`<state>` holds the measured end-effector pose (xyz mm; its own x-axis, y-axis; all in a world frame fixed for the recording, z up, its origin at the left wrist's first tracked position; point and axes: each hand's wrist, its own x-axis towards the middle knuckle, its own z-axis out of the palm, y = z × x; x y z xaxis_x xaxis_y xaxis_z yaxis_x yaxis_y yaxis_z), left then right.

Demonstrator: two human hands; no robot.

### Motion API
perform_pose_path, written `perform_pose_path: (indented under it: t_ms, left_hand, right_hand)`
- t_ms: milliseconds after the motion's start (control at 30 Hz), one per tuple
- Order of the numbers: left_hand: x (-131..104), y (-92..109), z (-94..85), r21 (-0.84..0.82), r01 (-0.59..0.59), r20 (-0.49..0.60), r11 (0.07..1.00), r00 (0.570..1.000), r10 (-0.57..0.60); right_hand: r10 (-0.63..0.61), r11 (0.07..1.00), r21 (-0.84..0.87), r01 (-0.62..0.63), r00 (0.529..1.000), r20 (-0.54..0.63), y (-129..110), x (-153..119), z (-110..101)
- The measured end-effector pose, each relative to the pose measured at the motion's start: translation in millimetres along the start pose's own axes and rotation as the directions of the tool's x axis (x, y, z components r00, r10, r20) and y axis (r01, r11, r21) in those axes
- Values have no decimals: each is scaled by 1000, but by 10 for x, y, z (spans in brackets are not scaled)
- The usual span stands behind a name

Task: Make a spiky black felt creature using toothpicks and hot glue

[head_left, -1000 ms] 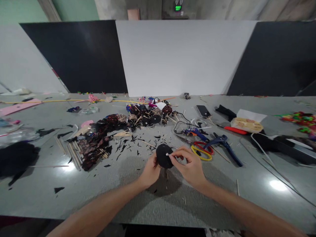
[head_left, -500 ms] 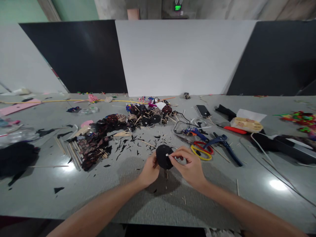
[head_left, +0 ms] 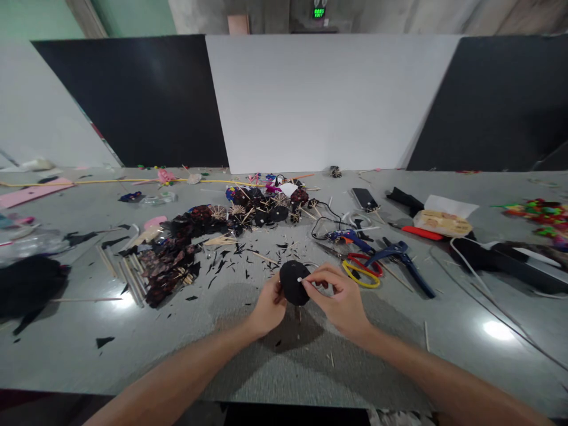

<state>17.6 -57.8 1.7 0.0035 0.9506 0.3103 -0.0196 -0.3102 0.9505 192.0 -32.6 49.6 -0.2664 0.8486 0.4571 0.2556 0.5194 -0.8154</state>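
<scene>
A round black disc (head_left: 291, 285) is held up over the near middle of the table, its face toward me. My left hand (head_left: 270, 305) grips it at its left edge, with fingers partly hidden behind it. The thumb and forefinger of my right hand (head_left: 339, 299) are pinched at a small white piece (head_left: 299, 279) on the face of the disc. A thin stick shows just below the disc. Black scraps (head_left: 222, 260) lie on the table behind my left hand.
Scissors with red and yellow handles (head_left: 361, 278) and blue pliers (head_left: 410, 269) lie right of my right hand. Dark crafted pieces with sticks (head_left: 261, 210) spread across the back. A phone (head_left: 364, 199), a glue gun (head_left: 355, 239) and a wipes pack (head_left: 444, 223) lie farther right.
</scene>
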Motion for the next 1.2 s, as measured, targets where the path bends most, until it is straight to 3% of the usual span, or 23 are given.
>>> perform_pose_path:
  t_ms: [300, 1200]
  left_hand:
    - [35, -8, -11, -9, -50, 37, 999, 998, 50]
    - [49, 2, -42, 178, -80, 17, 981, 997, 78]
  right_hand:
    - [-2, 1000, -5, 2, 1000, 14, -1, -10, 8]
    - [6, 1000, -9, -6, 998, 57, -20, -3, -4]
